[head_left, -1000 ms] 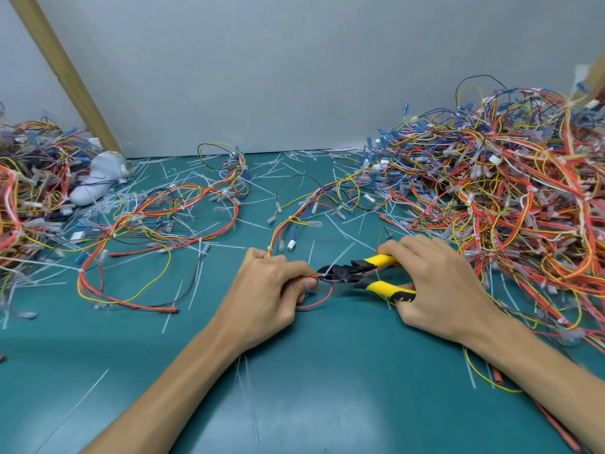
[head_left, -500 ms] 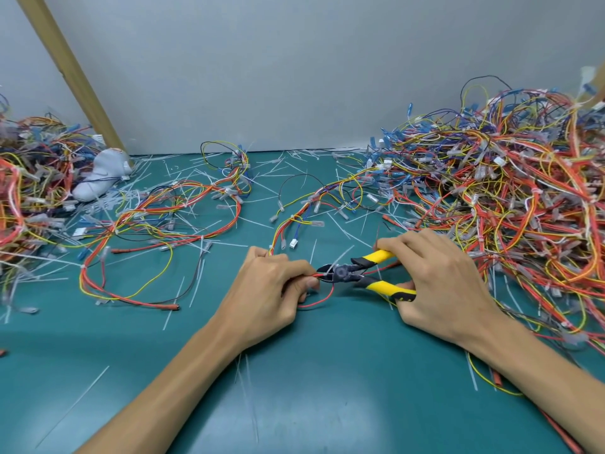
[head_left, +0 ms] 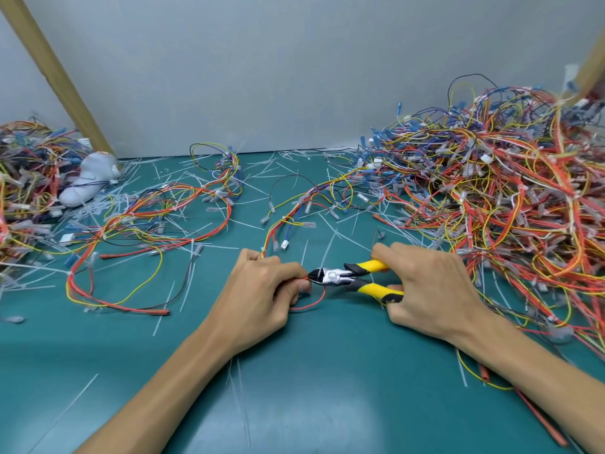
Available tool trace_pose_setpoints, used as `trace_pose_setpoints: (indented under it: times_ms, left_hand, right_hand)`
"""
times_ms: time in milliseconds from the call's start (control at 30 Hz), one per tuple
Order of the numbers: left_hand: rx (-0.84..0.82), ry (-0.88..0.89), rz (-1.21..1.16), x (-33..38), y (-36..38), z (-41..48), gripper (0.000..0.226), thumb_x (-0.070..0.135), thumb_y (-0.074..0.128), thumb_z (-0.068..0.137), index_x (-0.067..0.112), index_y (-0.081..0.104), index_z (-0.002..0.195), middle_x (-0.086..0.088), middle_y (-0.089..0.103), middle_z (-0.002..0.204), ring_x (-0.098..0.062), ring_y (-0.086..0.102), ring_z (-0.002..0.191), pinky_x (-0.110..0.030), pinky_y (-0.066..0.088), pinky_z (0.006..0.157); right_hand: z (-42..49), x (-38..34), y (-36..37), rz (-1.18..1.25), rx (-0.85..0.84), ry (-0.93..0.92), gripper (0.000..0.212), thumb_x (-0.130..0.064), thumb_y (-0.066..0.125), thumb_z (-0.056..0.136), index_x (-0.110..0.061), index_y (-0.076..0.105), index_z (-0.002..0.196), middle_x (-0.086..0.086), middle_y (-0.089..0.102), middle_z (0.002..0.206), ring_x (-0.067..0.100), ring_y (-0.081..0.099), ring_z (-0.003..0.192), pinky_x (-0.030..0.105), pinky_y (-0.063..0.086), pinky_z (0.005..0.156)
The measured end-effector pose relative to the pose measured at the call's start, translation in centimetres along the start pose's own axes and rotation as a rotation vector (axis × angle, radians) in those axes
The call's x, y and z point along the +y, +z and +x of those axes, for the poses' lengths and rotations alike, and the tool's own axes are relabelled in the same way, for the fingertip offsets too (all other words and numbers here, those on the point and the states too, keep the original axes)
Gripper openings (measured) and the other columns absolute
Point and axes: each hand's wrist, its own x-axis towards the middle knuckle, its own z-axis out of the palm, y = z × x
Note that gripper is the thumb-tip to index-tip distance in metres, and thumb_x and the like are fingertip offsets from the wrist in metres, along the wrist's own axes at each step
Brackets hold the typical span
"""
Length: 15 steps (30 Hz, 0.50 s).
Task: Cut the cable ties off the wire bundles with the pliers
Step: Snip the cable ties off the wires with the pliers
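Grey wall (head_left: 294, 77), teal tabletop (head_left: 327, 404), slanted wooden post (head_left: 55, 77), perhaps a second post (head_left: 593, 68)

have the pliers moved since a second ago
No. The pliers sit as before, nose just below and right of the white connector, at the fingertips of the left hand.

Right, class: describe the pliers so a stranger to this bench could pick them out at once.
On the teal table, look left of the big wire heap to where the hands meet. The right hand grips the pliers, tip pointing at the wire bundle the left hand pinches. Yellow-and-black handles and a shiny metal head set them apart from the thin wires around.
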Motion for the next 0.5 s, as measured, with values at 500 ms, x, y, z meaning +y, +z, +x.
trace_pose_setpoints:
  times_ms: [500]
  left_hand:
    - [-0.022, -0.008, 0.011, 0.17, -0.34, 0.08, 0.018, 0.030, 0.050, 0.092, 0.028, 0.064, 0.080, 0.013, 0.060, 0.064, -0.009, 0.051, 0.067, -0.033, 0.035, 0.083]
  right_hand:
    - [0.13, 0.08, 0.22, 0.001, 0.006, 0.002, 0.038, -0.022, 0.065, 0.045, -0.025, 0.049, 0.080, -0.006, 0.042, 0.057, 0.018, 0.035, 0.049, 0.022, 0.020, 0.042]
